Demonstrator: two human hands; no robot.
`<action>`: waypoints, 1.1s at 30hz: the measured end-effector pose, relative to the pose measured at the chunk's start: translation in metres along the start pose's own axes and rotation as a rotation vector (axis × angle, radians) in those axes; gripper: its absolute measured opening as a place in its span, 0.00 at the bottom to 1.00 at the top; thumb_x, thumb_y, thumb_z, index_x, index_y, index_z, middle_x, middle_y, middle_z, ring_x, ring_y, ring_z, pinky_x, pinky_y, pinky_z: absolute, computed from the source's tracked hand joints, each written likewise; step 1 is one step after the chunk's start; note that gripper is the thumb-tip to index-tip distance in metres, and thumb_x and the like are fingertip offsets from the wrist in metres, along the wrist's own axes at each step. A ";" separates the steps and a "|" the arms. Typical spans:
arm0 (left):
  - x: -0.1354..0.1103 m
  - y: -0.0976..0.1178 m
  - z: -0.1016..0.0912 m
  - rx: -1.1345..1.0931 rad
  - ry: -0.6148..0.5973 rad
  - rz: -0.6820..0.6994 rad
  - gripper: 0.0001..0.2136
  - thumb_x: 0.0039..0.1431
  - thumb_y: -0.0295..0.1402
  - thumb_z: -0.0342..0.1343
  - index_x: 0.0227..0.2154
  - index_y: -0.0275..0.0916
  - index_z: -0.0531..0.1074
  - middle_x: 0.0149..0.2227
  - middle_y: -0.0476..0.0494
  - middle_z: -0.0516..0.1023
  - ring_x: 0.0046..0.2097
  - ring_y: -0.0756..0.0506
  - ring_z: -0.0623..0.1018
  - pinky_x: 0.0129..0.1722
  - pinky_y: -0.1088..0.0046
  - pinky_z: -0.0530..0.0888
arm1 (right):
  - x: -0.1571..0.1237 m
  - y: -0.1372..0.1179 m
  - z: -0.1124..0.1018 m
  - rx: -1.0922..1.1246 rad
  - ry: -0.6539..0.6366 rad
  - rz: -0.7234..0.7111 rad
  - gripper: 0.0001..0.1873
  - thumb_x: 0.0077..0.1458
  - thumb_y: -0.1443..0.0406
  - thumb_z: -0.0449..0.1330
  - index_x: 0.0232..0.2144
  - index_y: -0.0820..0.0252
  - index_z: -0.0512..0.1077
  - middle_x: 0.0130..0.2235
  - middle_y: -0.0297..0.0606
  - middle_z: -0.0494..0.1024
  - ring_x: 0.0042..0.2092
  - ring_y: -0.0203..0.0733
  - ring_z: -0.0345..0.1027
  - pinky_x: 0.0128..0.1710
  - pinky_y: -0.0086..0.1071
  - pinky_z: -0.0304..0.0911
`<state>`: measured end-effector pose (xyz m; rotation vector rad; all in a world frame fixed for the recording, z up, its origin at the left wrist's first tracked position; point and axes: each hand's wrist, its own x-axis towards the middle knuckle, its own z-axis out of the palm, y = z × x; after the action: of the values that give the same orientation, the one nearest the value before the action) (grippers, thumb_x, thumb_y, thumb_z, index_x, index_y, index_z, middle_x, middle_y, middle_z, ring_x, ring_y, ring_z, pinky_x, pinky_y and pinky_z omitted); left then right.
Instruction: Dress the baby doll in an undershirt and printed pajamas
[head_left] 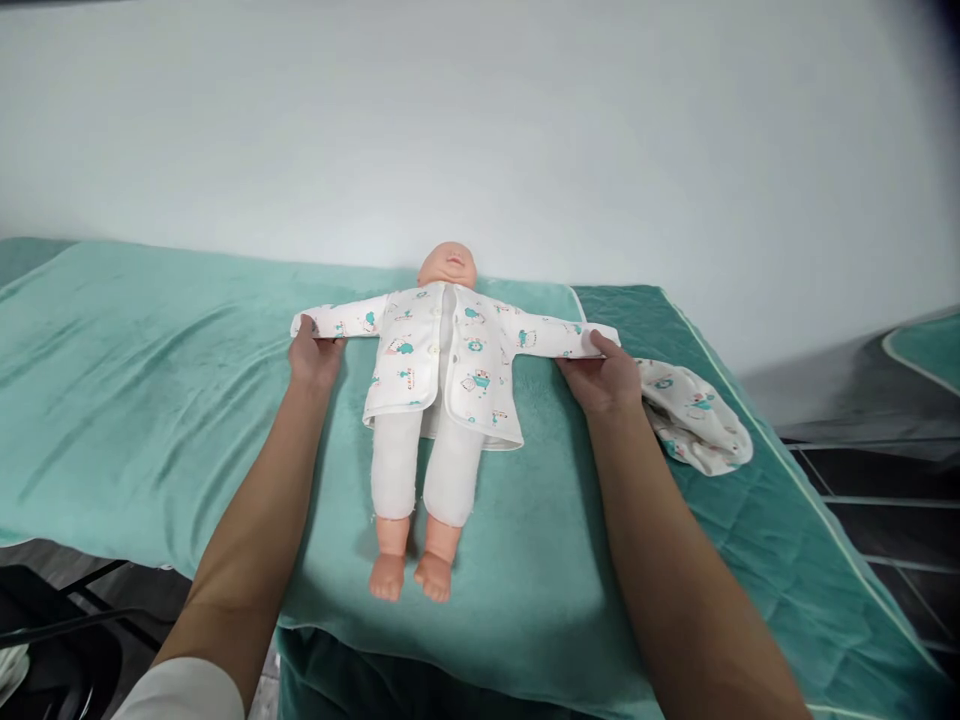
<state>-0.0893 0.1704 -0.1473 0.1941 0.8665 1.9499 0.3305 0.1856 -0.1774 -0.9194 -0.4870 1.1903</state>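
Observation:
A baby doll (448, 268) lies on its back on a teal blanket (150, 400), head toward the wall, feet toward me. It wears a white printed jacket (442, 365) that lies unfastened down the front, with both sleeves stretched out sideways. My left hand (315, 355) grips the cuff of the sleeve on the left, fingers closed on the fabric. My right hand (604, 375) pinches the cuff of the sleeve on the right, thumb on top. The doll's legs are in white cloth and its feet are bare.
A crumpled garment (697, 415) of the same print lies on the blanket just right of my right hand. A darker teal quilted cover (787, 560) lies under the blanket on the right. A plain wall (480, 130) stands behind. A dark chair (60, 650) sits low on the left.

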 end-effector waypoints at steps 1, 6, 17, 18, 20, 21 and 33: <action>0.001 -0.001 0.000 0.001 0.011 0.031 0.08 0.71 0.34 0.49 0.38 0.39 0.71 0.44 0.40 0.82 0.54 0.45 0.81 0.54 0.63 0.80 | 0.002 -0.002 -0.003 -0.011 0.027 -0.027 0.05 0.56 0.68 0.55 0.36 0.56 0.69 0.40 0.41 0.79 0.50 0.46 0.76 0.56 0.48 0.73; 0.004 -0.001 -0.005 0.103 0.041 0.227 0.07 0.70 0.29 0.47 0.39 0.38 0.70 0.44 0.40 0.80 0.49 0.47 0.82 0.54 0.66 0.79 | -0.004 -0.005 -0.015 -0.309 0.258 -0.364 0.17 0.49 0.70 0.57 0.43 0.55 0.65 0.48 0.41 0.76 0.55 0.47 0.74 0.64 0.54 0.65; -0.027 0.004 -0.024 0.606 0.131 0.701 0.08 0.67 0.26 0.50 0.47 0.41 0.65 0.56 0.41 0.69 0.63 0.49 0.69 0.67 0.70 0.61 | -0.110 -0.023 -0.051 -1.281 0.041 -0.864 0.24 0.52 0.70 0.58 0.52 0.58 0.68 0.65 0.50 0.68 0.71 0.59 0.53 0.70 0.67 0.40; -0.036 0.005 -0.026 0.653 0.107 0.707 0.09 0.67 0.26 0.50 0.47 0.40 0.65 0.56 0.41 0.70 0.63 0.48 0.69 0.67 0.69 0.61 | -0.119 -0.024 -0.055 -1.309 0.036 -0.875 0.23 0.53 0.70 0.58 0.52 0.57 0.68 0.65 0.50 0.68 0.71 0.59 0.51 0.70 0.68 0.39; -0.058 0.006 -0.030 0.760 0.033 0.766 0.10 0.66 0.25 0.51 0.49 0.38 0.67 0.56 0.40 0.71 0.61 0.47 0.70 0.67 0.66 0.61 | -0.137 -0.023 -0.059 -1.325 -0.004 -0.897 0.21 0.55 0.68 0.58 0.53 0.58 0.68 0.65 0.52 0.67 0.70 0.59 0.53 0.70 0.65 0.42; -0.070 0.007 -0.033 0.810 -0.022 0.812 0.11 0.66 0.25 0.51 0.50 0.37 0.68 0.56 0.40 0.71 0.61 0.47 0.70 0.68 0.65 0.60 | -0.146 -0.020 -0.058 -1.319 -0.053 -0.899 0.21 0.57 0.66 0.58 0.53 0.58 0.68 0.65 0.53 0.67 0.69 0.58 0.55 0.69 0.63 0.46; -0.161 0.004 -0.062 1.243 -0.801 0.864 0.20 0.60 0.25 0.53 0.55 0.42 0.69 0.59 0.36 0.73 0.63 0.41 0.71 0.64 0.55 0.69 | -0.196 0.035 0.029 -1.163 -0.355 -0.866 0.11 0.62 0.65 0.56 0.47 0.58 0.72 0.47 0.47 0.74 0.50 0.51 0.70 0.52 0.47 0.69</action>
<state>-0.0362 0.0064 -0.1563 2.1753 1.3996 1.4359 0.2235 0.0159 -0.1632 -1.2304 -1.7620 0.1632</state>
